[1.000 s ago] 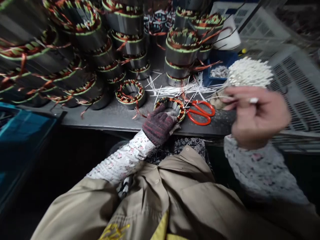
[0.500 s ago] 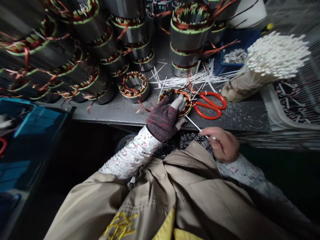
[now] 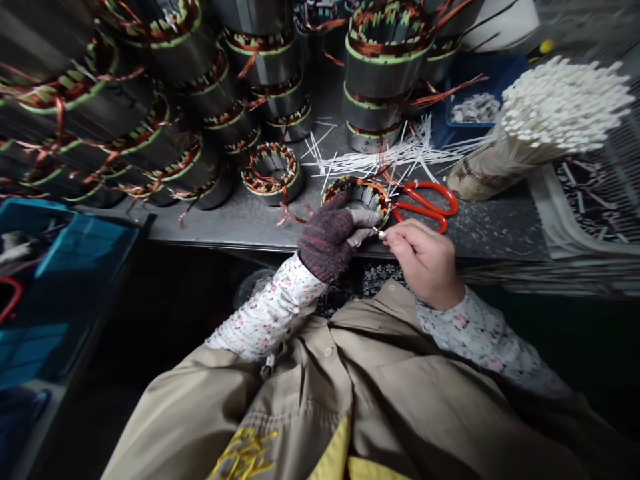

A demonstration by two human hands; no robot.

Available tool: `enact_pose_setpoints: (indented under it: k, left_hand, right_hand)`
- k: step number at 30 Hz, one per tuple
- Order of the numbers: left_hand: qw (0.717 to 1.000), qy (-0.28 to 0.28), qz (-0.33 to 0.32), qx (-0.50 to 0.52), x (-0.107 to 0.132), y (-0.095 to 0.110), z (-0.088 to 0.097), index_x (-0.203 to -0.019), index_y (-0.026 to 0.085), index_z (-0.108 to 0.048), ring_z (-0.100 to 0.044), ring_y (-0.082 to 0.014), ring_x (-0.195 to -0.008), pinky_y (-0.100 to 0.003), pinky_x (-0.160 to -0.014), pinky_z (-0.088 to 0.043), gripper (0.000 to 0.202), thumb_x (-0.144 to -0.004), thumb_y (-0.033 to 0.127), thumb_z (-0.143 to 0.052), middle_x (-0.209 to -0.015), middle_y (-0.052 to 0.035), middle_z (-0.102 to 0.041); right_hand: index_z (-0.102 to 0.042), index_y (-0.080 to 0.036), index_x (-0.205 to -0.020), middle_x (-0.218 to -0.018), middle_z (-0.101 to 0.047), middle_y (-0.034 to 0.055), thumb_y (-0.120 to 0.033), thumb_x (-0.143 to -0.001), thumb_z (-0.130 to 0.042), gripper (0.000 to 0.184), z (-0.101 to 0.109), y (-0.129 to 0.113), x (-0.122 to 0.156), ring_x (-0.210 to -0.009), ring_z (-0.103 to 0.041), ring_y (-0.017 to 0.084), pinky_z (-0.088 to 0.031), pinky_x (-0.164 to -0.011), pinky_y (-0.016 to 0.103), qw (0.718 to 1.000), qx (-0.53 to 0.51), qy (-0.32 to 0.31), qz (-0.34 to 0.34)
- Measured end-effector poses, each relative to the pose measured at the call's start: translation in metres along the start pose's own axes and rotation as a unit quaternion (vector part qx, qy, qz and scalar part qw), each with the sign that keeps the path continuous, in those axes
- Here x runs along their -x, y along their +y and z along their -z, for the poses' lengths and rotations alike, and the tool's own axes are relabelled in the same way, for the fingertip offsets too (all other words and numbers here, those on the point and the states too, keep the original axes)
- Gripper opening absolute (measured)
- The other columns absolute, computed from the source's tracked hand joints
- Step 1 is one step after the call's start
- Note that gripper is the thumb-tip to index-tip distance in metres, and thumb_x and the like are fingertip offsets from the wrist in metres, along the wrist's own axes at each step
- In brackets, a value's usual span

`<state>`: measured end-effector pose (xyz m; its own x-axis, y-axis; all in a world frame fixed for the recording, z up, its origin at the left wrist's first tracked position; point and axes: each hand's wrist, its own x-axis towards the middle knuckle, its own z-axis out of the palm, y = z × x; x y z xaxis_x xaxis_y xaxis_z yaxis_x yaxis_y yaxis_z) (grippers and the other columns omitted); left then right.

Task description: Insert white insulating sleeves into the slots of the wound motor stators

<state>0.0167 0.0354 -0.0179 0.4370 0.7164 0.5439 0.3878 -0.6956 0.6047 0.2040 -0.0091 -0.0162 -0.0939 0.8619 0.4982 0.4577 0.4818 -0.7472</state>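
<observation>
My left hand (image 3: 330, 235), in a dark knitted glove with pale fingertips, rests on a small copper-wound motor stator (image 3: 361, 193) lying on the bench, gripping its near rim. My right hand (image 3: 425, 261) is bare and pinches a thin white insulating stick (image 3: 381, 233) between finger and thumb. Only a short piece of the stick shows, and its tip is at the stator's near edge. Red-handled scissors (image 3: 425, 207) lie just right of the stator, close to my right hand.
Stacks of copper-wound stators (image 3: 380, 80) fill the back and left of the metal bench (image 3: 495, 227). Loose white sticks (image 3: 390, 157) lie behind the stator. A large bundle of white sticks (image 3: 563, 110) stands at right, by a blue tray (image 3: 475, 110) of small pieces.
My right hand has come down and left from the white bundle, carrying a stick to the stator. My left hand stays on the stator.
</observation>
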Motion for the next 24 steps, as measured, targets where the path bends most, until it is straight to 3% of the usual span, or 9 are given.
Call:
enact_pose_setpoints:
  k: [6, 11, 14, 17, 20, 22, 24]
  left_hand:
    - [0.998, -0.016, -0.038, -0.037, 0.003, -0.006, 0.0, -0.115, 0.023, -0.068, -0.073, -0.017, -0.107, -0.043, -0.114, -0.052, 0.019, -0.1, 0.029, -0.058, -0.11, -0.0052, -0.078]
    - [0.992, -0.026, -0.079, -0.09, 0.003, -0.006, 0.003, -0.115, 0.02, -0.068, -0.073, -0.0188, -0.108, -0.045, -0.116, -0.049, 0.022, -0.102, 0.026, -0.052, -0.106, -0.0059, -0.078]
    - [0.991, 0.011, -0.097, -0.092, 0.002, -0.003, 0.0, -0.112, 0.018, -0.068, -0.072, -0.0198, -0.11, -0.045, -0.109, -0.054, 0.019, -0.1, 0.023, -0.055, -0.109, -0.008, -0.077]
    - [0.995, 0.034, -0.071, -0.068, 0.002, -0.001, -0.002, -0.106, 0.016, -0.066, -0.071, -0.0193, -0.112, -0.041, -0.097, -0.061, 0.013, -0.098, 0.024, -0.059, -0.114, -0.0102, -0.073]
    - [0.997, 0.013, -0.045, -0.065, 0.002, 0.002, 0.001, -0.096, 0.017, -0.062, -0.07, -0.0216, -0.112, -0.041, -0.091, -0.063, 0.014, -0.096, 0.03, -0.064, -0.118, -0.0132, -0.07]
    - [0.996, -0.014, -0.038, -0.073, 0.003, 0.002, 0.004, -0.092, 0.018, -0.061, -0.071, -0.0227, -0.108, -0.045, -0.092, -0.063, 0.017, -0.096, 0.033, -0.064, -0.114, -0.0132, -0.071]
    - [0.995, -0.039, -0.041, -0.081, 0.003, 0.001, 0.006, -0.09, 0.019, -0.06, -0.071, -0.0219, -0.106, -0.045, -0.094, -0.062, 0.016, -0.097, 0.033, -0.061, -0.108, -0.0115, -0.073]
  right_hand:
    - [-0.059, -0.022, -0.066, -0.066, -0.059, 0.0018, -0.029, -0.09, -0.058, 0.025, -0.008, 0.011, -0.011, -0.057, -0.052, 0.015, -0.036, -0.056, 0.031, 0.996, 0.079, -0.024, -0.028]
    - [-0.058, -0.02, -0.064, -0.066, -0.055, 0.0006, -0.032, -0.086, -0.063, 0.026, -0.004, -0.002, -0.014, -0.053, -0.044, 0.012, -0.032, -0.053, 0.029, 0.996, 0.054, -0.051, -0.054]
    - [-0.061, -0.02, -0.064, -0.062, -0.056, -0.0005, -0.023, -0.09, -0.059, 0.027, 0.012, -0.018, -0.018, -0.055, -0.048, 0.012, -0.035, -0.054, 0.029, 0.995, -0.052, -0.082, -0.038]
    - [-0.07, -0.022, -0.074, -0.068, -0.059, -0.0006, -0.022, -0.094, -0.062, 0.021, 0.032, -0.028, -0.023, -0.057, -0.051, 0.012, -0.036, -0.05, 0.027, 0.972, -0.232, -0.03, -0.025]
    - [-0.072, -0.024, -0.077, -0.09, -0.069, 0.0043, -0.033, -0.094, -0.065, 0.021, 0.041, -0.023, -0.024, -0.065, -0.06, 0.015, -0.041, -0.05, 0.029, 0.938, -0.347, -0.015, -0.016]
    - [-0.072, -0.025, -0.081, -0.103, -0.07, 0.005, -0.032, -0.098, -0.06, 0.021, 0.036, -0.013, -0.021, -0.066, -0.062, 0.015, -0.043, -0.051, 0.03, 0.947, -0.319, 0.013, -0.027]
    - [-0.074, -0.026, -0.095, -0.106, -0.069, 0.0049, -0.026, -0.098, -0.058, 0.016, 0.026, -0.002, -0.015, -0.064, -0.059, 0.012, -0.046, -0.052, 0.029, 0.978, -0.196, 0.067, -0.005]
